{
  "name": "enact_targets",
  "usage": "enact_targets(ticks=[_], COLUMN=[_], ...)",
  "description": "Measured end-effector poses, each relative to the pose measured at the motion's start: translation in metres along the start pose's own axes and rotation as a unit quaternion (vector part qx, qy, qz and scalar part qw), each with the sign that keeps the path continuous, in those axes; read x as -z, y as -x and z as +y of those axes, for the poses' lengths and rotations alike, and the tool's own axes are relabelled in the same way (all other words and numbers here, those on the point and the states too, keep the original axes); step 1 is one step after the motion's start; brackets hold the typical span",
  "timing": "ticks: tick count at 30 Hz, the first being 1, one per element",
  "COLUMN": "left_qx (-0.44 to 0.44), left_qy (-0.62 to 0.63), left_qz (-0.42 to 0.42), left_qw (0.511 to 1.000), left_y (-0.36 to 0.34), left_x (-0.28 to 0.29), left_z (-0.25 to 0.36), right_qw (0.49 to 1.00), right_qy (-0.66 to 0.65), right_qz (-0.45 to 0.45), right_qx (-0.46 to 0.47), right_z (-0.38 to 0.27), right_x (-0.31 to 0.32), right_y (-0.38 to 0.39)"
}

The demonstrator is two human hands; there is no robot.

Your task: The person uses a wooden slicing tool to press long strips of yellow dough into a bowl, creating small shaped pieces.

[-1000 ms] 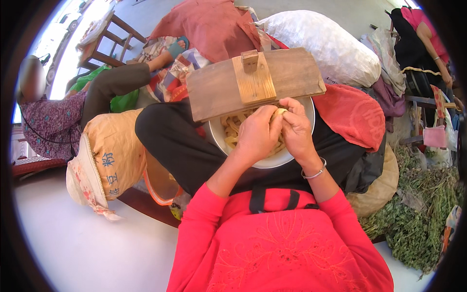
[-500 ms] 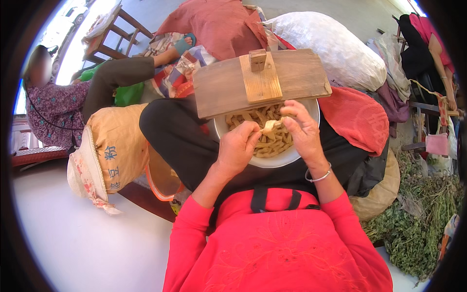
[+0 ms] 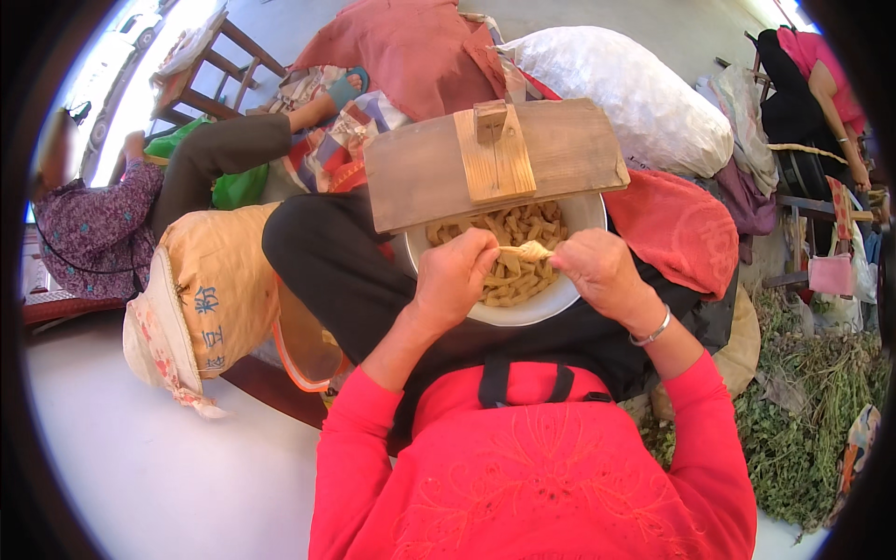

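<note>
My left hand (image 3: pixel 450 275) grips one end of a pale yellow strip (image 3: pixel 532 250) with a bulky knot in it. The other end is in the curled fingers of my right hand (image 3: pixel 607 275), so the strip stretches between both hands. Below them is a white round bowl (image 3: pixel 523 315) holding many yellowish-brown pieces (image 3: pixel 513 280), resting among my black-clad legs (image 3: pixel 327 261). A wooden board (image 3: pixel 569 149), with a lighter crosspiece and small block (image 3: pixel 490 119), lies over the bowl's far part. A red towel (image 3: pixel 677 229) lies at the right of the bowl.
A tan sack (image 3: pixel 233 271) stands at left, near a seated person (image 3: pixel 93 233). Beyond the board are a white sack (image 3: pixel 616 84) and reddish cloth (image 3: pixel 401 47). A stool (image 3: pixel 215 79) stands back left. Another person's arm (image 3: pixel 831 103) shows at right, above dried plants (image 3: pixel 793 420).
My hands have moved apart, drawing the strip out level with a knot in it. My right hand has dropped and shifted right, its fingers now curled closed.
</note>
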State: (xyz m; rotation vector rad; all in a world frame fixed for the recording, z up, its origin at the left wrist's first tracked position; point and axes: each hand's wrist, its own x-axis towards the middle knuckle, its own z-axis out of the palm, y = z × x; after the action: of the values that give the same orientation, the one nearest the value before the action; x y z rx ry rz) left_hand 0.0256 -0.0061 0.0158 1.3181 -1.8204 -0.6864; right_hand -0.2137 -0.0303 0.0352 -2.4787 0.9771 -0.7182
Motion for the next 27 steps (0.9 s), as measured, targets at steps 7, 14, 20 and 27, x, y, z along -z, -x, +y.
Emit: enact_targets(ticks=[7,14,20,27], left_qx=[-0.041,0.088,0.176,0.225], left_qy=[0.018,0.139,0.265,0.276], left_qz=[-0.009,-0.089,-0.097,-0.042], left_qw=[0.999,0.982,0.943,0.933], left_y=[-0.007,-0.018,-0.046,-0.073], left_x=[-0.008,-0.005,0.013,0.017], left_z=[0.0,-0.005,-0.022,-0.043], right_qw=[0.87,0.773,0.84,0.866], right_qy=[-0.421,-0.52,-0.455,-0.407], right_qz=[-0.044,-0.142,0.0,0.061], right_qx=[-0.255,-0.335,-0.294,-0.283], right_z=[0.022,0.023,0.032,0.046], right_x=[0.005,0.005,-0.008,-0.021], right_y=[-0.033,-0.048,-0.065,-0.083])
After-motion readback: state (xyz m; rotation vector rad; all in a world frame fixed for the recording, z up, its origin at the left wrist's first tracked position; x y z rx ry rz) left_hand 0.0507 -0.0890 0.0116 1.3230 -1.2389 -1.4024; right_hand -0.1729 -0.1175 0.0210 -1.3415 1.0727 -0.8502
